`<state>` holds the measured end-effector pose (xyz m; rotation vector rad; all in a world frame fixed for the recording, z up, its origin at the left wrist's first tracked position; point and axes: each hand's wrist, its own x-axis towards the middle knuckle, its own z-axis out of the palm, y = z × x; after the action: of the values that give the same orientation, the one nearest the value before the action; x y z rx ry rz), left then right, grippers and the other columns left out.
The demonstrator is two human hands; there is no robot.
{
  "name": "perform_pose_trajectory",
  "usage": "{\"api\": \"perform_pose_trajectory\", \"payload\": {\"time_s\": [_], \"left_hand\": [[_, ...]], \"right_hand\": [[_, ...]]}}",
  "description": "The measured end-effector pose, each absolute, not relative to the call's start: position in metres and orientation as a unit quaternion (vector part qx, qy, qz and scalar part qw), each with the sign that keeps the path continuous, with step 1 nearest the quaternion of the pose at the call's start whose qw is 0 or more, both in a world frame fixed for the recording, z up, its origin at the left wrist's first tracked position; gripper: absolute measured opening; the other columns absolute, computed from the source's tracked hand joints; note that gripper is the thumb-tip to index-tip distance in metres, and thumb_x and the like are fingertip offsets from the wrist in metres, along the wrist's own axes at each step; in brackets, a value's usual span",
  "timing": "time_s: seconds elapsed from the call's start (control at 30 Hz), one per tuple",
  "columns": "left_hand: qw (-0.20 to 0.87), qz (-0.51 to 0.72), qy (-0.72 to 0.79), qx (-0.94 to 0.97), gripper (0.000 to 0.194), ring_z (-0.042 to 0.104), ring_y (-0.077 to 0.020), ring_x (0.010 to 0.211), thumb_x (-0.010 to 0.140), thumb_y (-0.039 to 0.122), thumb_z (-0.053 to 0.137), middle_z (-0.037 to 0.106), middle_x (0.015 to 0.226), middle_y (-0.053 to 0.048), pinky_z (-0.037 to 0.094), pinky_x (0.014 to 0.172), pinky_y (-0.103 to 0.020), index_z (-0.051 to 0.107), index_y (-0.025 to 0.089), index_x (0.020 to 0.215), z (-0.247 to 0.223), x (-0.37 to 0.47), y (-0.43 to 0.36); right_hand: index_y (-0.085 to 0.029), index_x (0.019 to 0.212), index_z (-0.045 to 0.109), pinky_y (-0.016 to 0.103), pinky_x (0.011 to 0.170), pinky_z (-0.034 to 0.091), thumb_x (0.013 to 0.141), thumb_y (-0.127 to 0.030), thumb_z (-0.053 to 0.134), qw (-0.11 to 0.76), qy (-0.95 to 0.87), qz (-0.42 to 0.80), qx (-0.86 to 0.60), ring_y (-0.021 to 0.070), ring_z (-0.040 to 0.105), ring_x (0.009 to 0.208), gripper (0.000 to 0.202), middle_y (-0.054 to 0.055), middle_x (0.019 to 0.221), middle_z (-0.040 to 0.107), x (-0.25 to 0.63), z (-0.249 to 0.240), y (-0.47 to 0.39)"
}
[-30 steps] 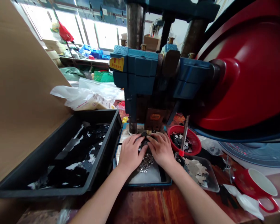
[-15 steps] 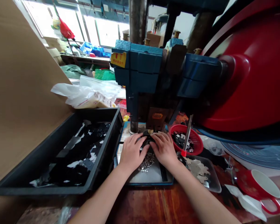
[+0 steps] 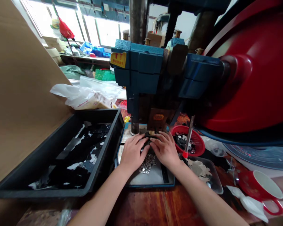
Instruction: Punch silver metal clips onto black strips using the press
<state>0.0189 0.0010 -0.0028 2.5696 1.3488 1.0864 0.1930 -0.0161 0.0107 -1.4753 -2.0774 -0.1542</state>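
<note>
**Small black part held under the press head**

Left hand (image 3: 132, 153) and right hand (image 3: 164, 150) side by side, palms down, fingertips meeting on a small black part (image 3: 148, 142) right under the blue press (image 3: 153, 78). Both hands pinching or pressing that part between them; the exact grip hidden by the fingers. Forearms stretched forward from the lower edge of the view, wrists low over the shallow tray (image 3: 153, 179), a heap of small shiny metal pieces (image 3: 148, 163) between and just below the palms.

Judged as the positioning step: part being seated at the die. Next move likely calls for fine alignment and fingers clear of the ram.

Further out: a red bowl (image 3: 198, 141) of dark pieces just right of the right hand, a red-tipped rod (image 3: 187, 138) standing in front of it, a clear tray (image 3: 212, 179) of pale cut-outs nearer on the table (image 3: 155, 207). Left, a black bin (image 3: 61, 185) of dark scraps. Far right, a red mug (image 3: 261, 185) and the big red flywheel (image 3: 257, 69).
</note>
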Motion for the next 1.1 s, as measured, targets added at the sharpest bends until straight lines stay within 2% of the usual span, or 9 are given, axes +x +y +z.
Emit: {"api": "perform_pose_trajectory", "payload": {"time_s": [0.2, 0.33, 0.4, 0.47, 0.67, 0.8, 0.93, 1.03, 1.1], "left_hand": [[0.017, 0.385, 0.442, 0.810, 0.034, 0.052, -0.0260, 0.115, 0.087, 0.031, 0.054, 0.057, 0.123, -0.009, 0.042, 0.097, -0.047, 0.055, 0.022, 0.119, 0.000, 0.015, -0.004], [0.038, 0.399, 0.464, 0.790, 0.028, 0.053, -0.0248, 0.112, 0.086, 0.031, 0.054, 0.058, 0.119, -0.008, 0.042, 0.097, -0.046, 0.057, 0.022, 0.112, 0.001, 0.005, -0.011], [0.056, 0.400, 0.471, 0.785, 0.025, 0.054, -0.0246, 0.111, 0.086, 0.030, 0.054, 0.058, 0.118, -0.008, 0.043, 0.097, -0.045, 0.057, 0.022, 0.110, -0.001, -0.001, -0.017], [0.075, 0.399, 0.477, 0.779, 0.024, 0.053, -0.0247, 0.111, 0.086, 0.030, 0.054, 0.057, 0.118, -0.008, 0.043, 0.096, -0.045, 0.057, 0.022, 0.108, -0.004, -0.005, -0.025], [0.145, 0.426, 0.473, 0.758, 0.027, 0.050, -0.0253, 0.115, 0.087, 0.027, 0.053, 0.053, 0.122, -0.009, 0.042, 0.097, -0.047, 0.053, 0.023, 0.114, -0.017, -0.006, -0.051], [0.199, 0.466, 0.464, 0.726, 0.029, 0.048, -0.0248, 0.118, 0.089, 0.025, 0.049, 0.049, 0.126, -0.010, 0.044, 0.097, -0.046, 0.049, 0.024, 0.118, -0.024, -0.002, -0.057], [0.206, 0.483, 0.469, 0.710, 0.029, 0.047, -0.0249, 0.119, 0.089, 0.024, 0.049, 0.047, 0.127, -0.011, 0.046, 0.095, -0.044, 0.049, 0.024, 0.118, -0.030, 0.001, -0.056], [0.204, 0.495, 0.465, 0.705, 0.028, 0.048, -0.0245, 0.117, 0.089, 0.023, 0.048, 0.047, 0.126, -0.010, 0.047, 0.094, -0.044, 0.050, 0.024, 0.117, -0.034, 0.000, -0.057], [0.202, 0.507, 0.462, 0.699, 0.026, 0.050, -0.0239, 0.116, 0.089, 0.022, 0.047, 0.048, 0.124, -0.010, 0.047, 0.094, -0.044, 0.050, 0.024, 0.116, -0.035, -0.001, -0.058]], "right_hand": [[-0.023, 0.109, 0.065, 0.048, 0.103, 0.034, 0.091, -0.031, 0.046, 0.403, -0.734, 0.025, -0.546, 0.0233, 0.053, 0.113, 0.027, 0.007, 0.112, 0.066, 0.205, 0.004, -0.021], [-0.020, 0.106, 0.063, 0.040, 0.087, 0.048, 0.092, -0.042, 0.041, 0.524, -0.561, 0.212, -0.605, 0.0229, 0.063, 0.094, 0.035, 0.008, 0.095, 0.070, 0.229, -0.013, -0.053], [-0.018, 0.104, 0.062, 0.040, 0.084, 0.050, 0.093, -0.048, 0.036, 0.576, -0.483, 0.285, -0.594, 0.0231, 0.065, 0.089, 0.042, 0.009, 0.091, 0.070, 0.240, -0.023, -0.072], [-0.018, 0.101, 0.063, 0.041, 0.083, 0.050, 0.092, -0.052, 0.032, 0.616, -0.453, 0.308, -0.566, 0.0238, 0.066, 0.088, 0.047, 0.010, 0.091, 0.070, 0.248, -0.028, -0.088], [-0.018, 0.091, 0.069, 0.041, 0.080, 0.051, 0.085, -0.055, 0.046, 0.587, -0.468, 0.299, -0.589, 0.0256, 0.066, 0.083, 0.043, 0.010, 0.084, 0.072, 0.251, -0.022, -0.094], [-0.019, 0.087, 0.069, 0.038, 0.077, 0.050, 0.086, -0.052, 0.044, 0.591, -0.486, 0.281, -0.580, 0.0243, 0.066, 0.082, 0.042, 0.008, 0.083, 0.071, 0.245, -0.016, -0.086], [-0.019, 0.081, 0.067, 0.036, 0.075, 0.049, 0.087, -0.052, 0.042, 0.594, -0.500, 0.251, -0.578, 0.0222, 0.064, 0.077, 0.042, 0.007, 0.079, 0.070, 0.240, -0.022, -0.081], [-0.019, 0.087, 0.065, 0.036, 0.075, 0.050, 0.090, -0.054, 0.031, 0.613, -0.474, 0.292, -0.561, 0.0219, 0.064, 0.078, 0.049, 0.007, 0.079, 0.069, 0.240, -0.032, -0.080], [-0.018, 0.091, 0.063, 0.035, 0.072, 0.050, 0.091, -0.054, 0.031, 0.615, -0.445, 0.316, -0.568, 0.0204, 0.063, 0.075, 0.048, 0.006, 0.077, 0.068, 0.238, -0.035, -0.075]]}}
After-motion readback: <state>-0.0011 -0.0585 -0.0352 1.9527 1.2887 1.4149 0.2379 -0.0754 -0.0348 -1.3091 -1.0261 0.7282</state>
